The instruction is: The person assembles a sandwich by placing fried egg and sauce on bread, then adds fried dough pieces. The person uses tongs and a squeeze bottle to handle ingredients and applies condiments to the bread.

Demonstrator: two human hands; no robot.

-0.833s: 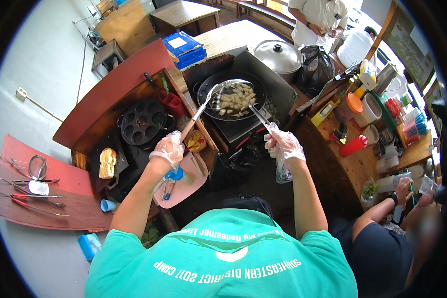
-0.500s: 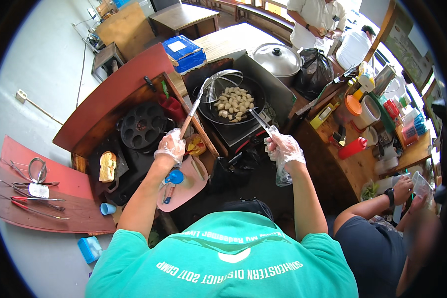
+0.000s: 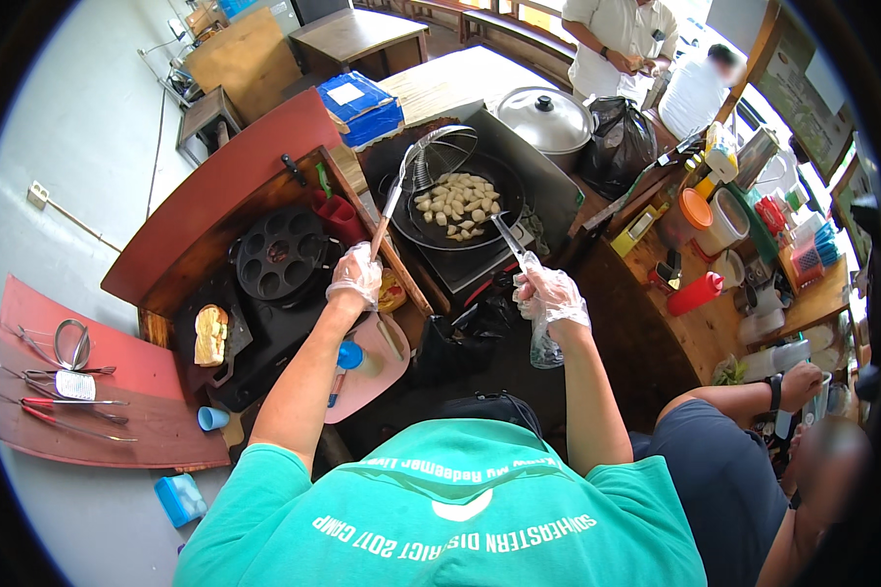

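A black wok [image 3: 460, 207] holds several pale fried pieces [image 3: 456, 203]. My left hand [image 3: 356, 276], in a clear plastic glove, grips the wooden handle of a wire skimmer [image 3: 423, 158] whose basket hangs above the wok's left rim. My right hand [image 3: 548, 296], also gloved, holds metal tongs [image 3: 506, 238] with their tips at the wok's near right edge. Both forearms reach forward from my teal shirt.
A round multi-hole black pan [image 3: 281, 253] sits left of the wok, bread on a dark tray [image 3: 209, 335] further left. A steel lid [image 3: 545, 118], black bag [image 3: 619, 147], condiment containers [image 3: 713, 217] at right. Utensils lie on a red board [image 3: 64, 386]. A seated person [image 3: 744, 460] is lower right; two people stand beyond.
The skimmer has lifted from over the pieces to the wok's left rim. My right hand with the tongs stays near the wok's right edge. The seated person's arm has shifted.
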